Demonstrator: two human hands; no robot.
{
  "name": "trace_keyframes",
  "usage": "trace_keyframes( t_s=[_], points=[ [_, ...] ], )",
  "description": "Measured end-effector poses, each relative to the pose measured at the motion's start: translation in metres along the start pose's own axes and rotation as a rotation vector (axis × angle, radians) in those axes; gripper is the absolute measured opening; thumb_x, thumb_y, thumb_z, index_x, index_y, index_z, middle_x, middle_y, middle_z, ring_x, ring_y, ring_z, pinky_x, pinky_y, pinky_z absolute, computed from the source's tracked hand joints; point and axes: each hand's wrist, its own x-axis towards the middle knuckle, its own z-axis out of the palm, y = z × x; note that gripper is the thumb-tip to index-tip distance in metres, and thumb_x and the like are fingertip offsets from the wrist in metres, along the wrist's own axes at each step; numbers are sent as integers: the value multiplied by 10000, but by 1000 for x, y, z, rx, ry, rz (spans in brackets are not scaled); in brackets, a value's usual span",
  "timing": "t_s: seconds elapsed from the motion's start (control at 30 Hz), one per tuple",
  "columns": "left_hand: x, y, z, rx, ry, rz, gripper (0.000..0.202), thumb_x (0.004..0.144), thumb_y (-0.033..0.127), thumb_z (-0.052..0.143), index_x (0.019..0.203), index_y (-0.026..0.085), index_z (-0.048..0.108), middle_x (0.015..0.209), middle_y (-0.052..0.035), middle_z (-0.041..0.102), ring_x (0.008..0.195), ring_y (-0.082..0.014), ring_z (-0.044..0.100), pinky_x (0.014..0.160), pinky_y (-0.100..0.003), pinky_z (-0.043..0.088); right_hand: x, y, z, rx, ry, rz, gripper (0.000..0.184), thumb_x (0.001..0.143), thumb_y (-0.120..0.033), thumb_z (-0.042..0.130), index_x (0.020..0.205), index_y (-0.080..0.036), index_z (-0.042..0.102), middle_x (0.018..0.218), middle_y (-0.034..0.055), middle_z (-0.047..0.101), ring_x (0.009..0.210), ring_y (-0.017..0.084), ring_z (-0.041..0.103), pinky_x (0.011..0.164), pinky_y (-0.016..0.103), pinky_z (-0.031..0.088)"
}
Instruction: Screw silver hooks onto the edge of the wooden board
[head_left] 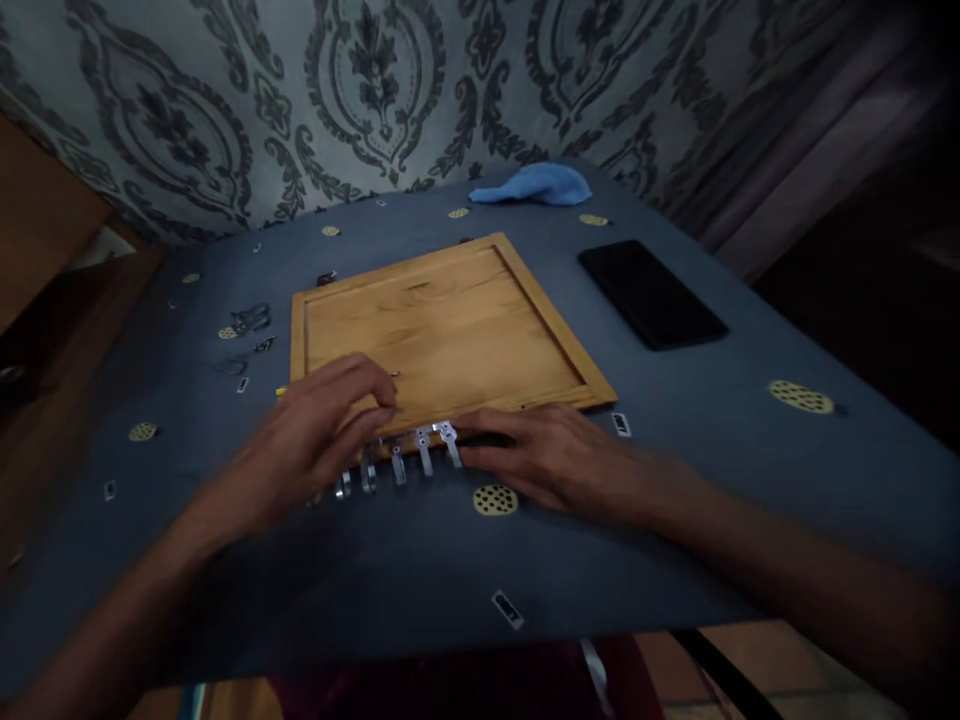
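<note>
A framed wooden board (439,315) lies flat on the table. Along its front edge runs a metal hook rack (424,450), its several hooks pointing toward me. My right hand (559,455) grips the right end of the rack against the board edge, fingers above and thumb below. Over the front left part of the board is my left hand (337,420), thumb and forefinger brought close together. Whatever is between those fingertips is too small to make out. The left hand hides the rack's left part.
Right of the board lies a black phone (651,293). A blue cloth (536,185) rests at the back by the patterned curtain (375,90). Small dark metal pieces (251,318) are scattered left of the board on the blue-grey tablecloth (360,590).
</note>
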Motion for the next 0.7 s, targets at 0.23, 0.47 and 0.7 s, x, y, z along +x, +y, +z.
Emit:
trace_keyframes(
  t_s=[0.23,0.47,0.7],
  points=[
    [14,7,17,-47,-260,10,194,1012,336,432,925,266,591,969,-22,622,901,-195,611,776,-319,501,-1,1,4,-53,-25,7,443,850,-44,598,1244,-244,628,1384,46,608,818,131,661,566,231,448],
    [25,12,20,14,-339,-19,209,1015,344,418,901,274,579,953,-10,600,873,-181,600,739,-305,485,-3,2,13,-29,62,12,303,940,-93,530,1190,-224,641,1275,62,652,780,114,617,595,239,450],
    [33,6,23,68,-420,-35,209,1000,405,436,966,302,615,1040,-31,642,994,-240,630,827,-367,544,-2,2,18,-24,96,11,211,1016,-179,496,1165,-209,643,1183,56,666,825,133,618,642,265,462]
  ],
)
